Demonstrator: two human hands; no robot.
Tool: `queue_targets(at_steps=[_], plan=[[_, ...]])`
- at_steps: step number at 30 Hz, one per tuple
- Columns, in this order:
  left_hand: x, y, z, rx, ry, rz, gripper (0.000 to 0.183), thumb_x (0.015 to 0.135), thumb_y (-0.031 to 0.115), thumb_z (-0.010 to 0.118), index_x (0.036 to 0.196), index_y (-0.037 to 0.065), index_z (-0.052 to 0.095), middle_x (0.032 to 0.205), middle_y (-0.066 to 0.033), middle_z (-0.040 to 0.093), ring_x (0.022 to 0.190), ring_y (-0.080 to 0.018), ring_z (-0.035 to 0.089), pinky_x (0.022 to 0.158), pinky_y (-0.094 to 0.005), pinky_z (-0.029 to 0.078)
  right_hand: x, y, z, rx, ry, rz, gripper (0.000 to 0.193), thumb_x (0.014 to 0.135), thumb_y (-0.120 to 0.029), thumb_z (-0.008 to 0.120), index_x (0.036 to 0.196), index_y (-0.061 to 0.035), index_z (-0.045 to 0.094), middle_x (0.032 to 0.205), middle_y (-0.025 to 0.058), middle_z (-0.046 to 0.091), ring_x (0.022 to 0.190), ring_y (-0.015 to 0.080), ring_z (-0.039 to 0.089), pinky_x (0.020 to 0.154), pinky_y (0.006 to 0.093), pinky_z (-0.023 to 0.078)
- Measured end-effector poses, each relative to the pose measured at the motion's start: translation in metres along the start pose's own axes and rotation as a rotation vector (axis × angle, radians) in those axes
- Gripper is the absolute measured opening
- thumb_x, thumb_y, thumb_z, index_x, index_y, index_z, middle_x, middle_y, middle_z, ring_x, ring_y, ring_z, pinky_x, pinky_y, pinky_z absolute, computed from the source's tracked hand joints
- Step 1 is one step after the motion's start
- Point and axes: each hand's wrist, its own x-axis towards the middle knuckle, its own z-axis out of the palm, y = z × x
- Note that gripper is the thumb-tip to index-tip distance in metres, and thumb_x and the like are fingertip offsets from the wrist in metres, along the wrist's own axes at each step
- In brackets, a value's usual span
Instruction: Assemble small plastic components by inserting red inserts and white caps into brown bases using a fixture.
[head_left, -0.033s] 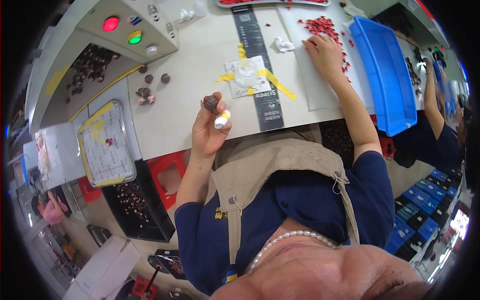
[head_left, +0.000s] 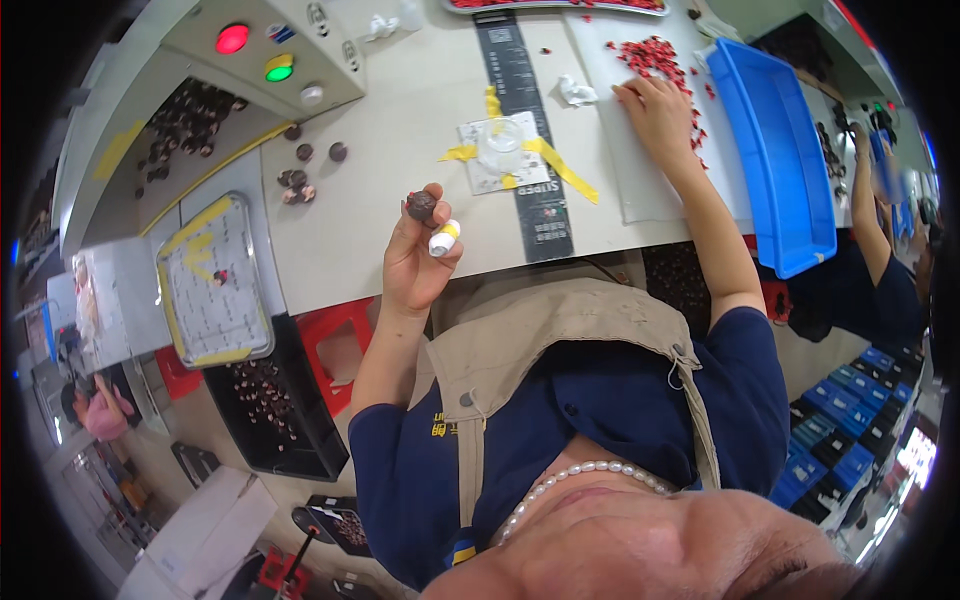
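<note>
Raised above the table's near edge, my left hand (head_left: 412,270) is closed around two things. A dark brown ball (head_left: 421,206) with a bit of red at its side sits between the thumb and fingertips. Below it, the same hand grips a small white bottle (head_left: 444,238) with a yellow band. My right hand (head_left: 660,118) reaches far across the table and lies at the near edge of a pile of small red pieces (head_left: 650,57). Its fingers are loosely bent and slightly apart, and no held thing shows. What is under its palm is hidden.
A clear round dish (head_left: 501,136) is taped down mid-table with yellow tape. Loose brown balls (head_left: 338,152) lie left, near a box with lit buttons (head_left: 280,68). A blue bin (head_left: 775,160) stands right; a metal tray (head_left: 215,285) lies left. Someone works at far right.
The view has shifted slightly, so the table and its things sit a little further right and lower. Both hands keep their places, and the left hand still grips the ball and bottle.
</note>
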Motion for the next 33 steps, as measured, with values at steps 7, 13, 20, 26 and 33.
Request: queue_targets(at_steps=[7,13,20,26,33], plan=[[-0.053,0.127,0.009,1.720,0.707,0.851,0.027,0.088,0.015,0.057,0.112,0.003,0.059,0.099,-0.0050,0.064,0.090,-0.0127,0.059,0.075,-0.0275,0.048,-0.019,0.006,-0.007,0.067,-0.053,-0.003,0.016,0.081,-0.028,0.063,0.085,-0.0136,0.067,0.085,0.0031,0.062,0.087,0.0215,0.056,0.076,0.0373,0.038],[-0.124,0.253,-0.023,2.790,1.719,0.437,0.026,0.083,0.023,0.061,0.108,0.015,0.062,0.098,-0.0087,0.064,0.081,-0.0284,0.062,0.066,-0.0395,0.048,-0.014,-0.022,-0.027,0.467,-0.019,0.091,0.013,0.085,-0.012,0.060,0.096,-0.0072,0.065,0.088,0.0071,0.064,0.076,0.0198,0.061,0.067,0.0287,0.047],[-0.054,0.216,-0.010,2.717,1.042,0.851,0.028,0.079,0.018,0.063,0.107,0.016,0.063,0.100,-0.0052,0.064,0.090,-0.0260,0.059,0.075,-0.0374,0.046,-0.032,-0.033,-0.042,0.682,-0.053,0.204,0.014,0.082,-0.007,0.064,0.096,-0.0037,0.065,0.079,0.0048,0.065,0.069,0.0097,0.059,0.065,0.0228,0.047],[0.035,0.130,0.008,2.735,0.204,0.625,0.033,0.076,0.006,0.063,0.108,0.014,0.062,0.106,-0.0026,0.062,0.095,-0.0240,0.056,0.084,-0.0341,0.041,-0.044,-0.043,-0.044,0.885,-0.179,0.272,0.012,0.082,-0.007,0.066,0.093,-0.0020,0.065,0.081,0.0020,0.066,0.074,0.0065,0.060,0.067,0.0206,0.047],[0.045,0.118,-0.013,2.567,0.375,0.698,0.020,0.081,0.008,0.061,0.101,0.005,0.059,0.097,-0.0078,0.062,0.087,-0.0233,0.059,0.074,-0.0323,0.047,-0.032,-0.063,-0.046,1.113,-0.346,0.288,0.009,0.086,-0.004,0.061,0.092,0.0022,0.060,0.087,0.0050,0.063,0.085,0.0094,0.060,0.077,0.0229,0.048]])
